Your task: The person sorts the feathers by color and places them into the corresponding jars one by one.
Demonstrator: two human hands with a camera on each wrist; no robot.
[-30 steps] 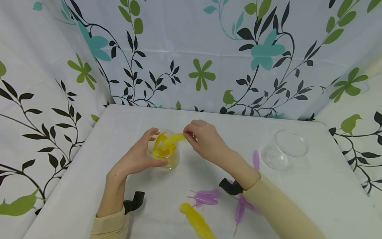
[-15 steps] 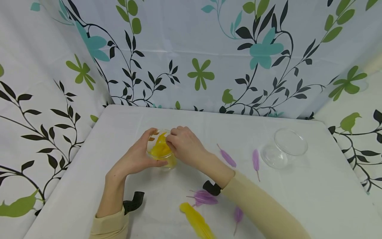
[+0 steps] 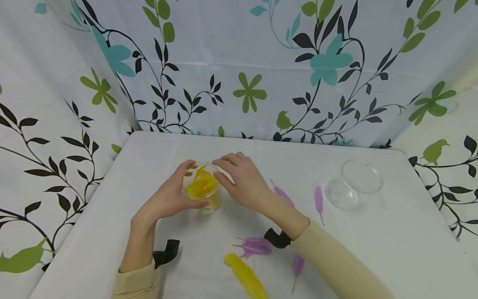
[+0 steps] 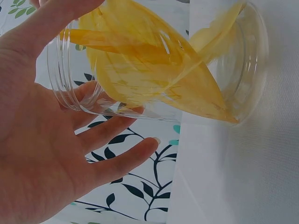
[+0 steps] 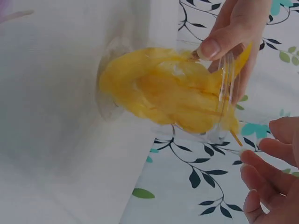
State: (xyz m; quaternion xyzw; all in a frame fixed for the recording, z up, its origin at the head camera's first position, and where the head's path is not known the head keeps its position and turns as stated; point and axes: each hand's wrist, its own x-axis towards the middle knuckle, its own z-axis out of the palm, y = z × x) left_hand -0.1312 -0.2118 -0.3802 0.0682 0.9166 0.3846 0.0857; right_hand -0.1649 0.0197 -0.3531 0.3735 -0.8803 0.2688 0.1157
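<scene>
My left hand [image 3: 166,194] grips a clear jar [image 3: 214,204] near its rim, thumb on the near side, fingers round the far side. The jar stands upright on the table. Several yellow feathers [image 3: 201,187] are inside, and some poke up at the mouth. Just right of the rim is my right hand [image 3: 244,180], fingers loosely bent and holding nothing. In the right wrist view its fingertips [image 5: 245,154] are close to a quill tip sticking out of the jar; whether they touch is unclear.
One yellow feather [image 3: 246,276] lies at the table's front. Several purple feathers lie around it, with a cluster [image 3: 257,246] left of the right wrist. Another clear jar [image 3: 341,195] stands at the right. A patterned curtain [image 3: 209,50] rises behind the table.
My right hand brought a yellow feather left into the jar, let it go, and has drawn back slightly from the rim with its fingers loosened. My left hand stays on the jar.
</scene>
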